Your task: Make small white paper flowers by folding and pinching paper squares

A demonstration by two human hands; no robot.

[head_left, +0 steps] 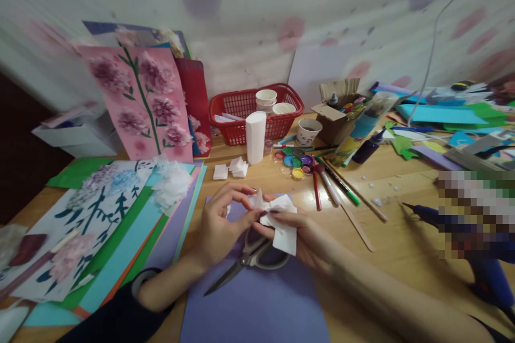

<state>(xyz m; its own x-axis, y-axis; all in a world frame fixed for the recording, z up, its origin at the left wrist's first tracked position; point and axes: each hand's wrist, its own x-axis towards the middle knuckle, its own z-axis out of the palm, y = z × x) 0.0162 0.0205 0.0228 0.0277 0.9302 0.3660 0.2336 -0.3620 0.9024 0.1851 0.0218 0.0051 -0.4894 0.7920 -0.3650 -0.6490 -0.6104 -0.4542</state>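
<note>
My left hand (227,222) pinches the gathered end of a piece of white tissue paper (285,236), thumb and forefinger together. From the other side, my right hand (301,228) grips the same tissue, whose loose flaps stick out above and below the fingers. Beneath both hands a pair of scissors (253,260) lies on a purple sheet of paper (257,311), partly covered by the hands and tissue. Just beyond stand small stacks of white tissue squares (238,167) and an upright white tissue roll (255,138).
A red basket (229,131) with paper cups stands at the back. Paint pots (298,162), brushes (330,187) and a glue gun (426,214) lie to the right. Pink flower artwork (151,102) leans at the left, above coloured sheets (120,257) and crumpled white tissue (171,185).
</note>
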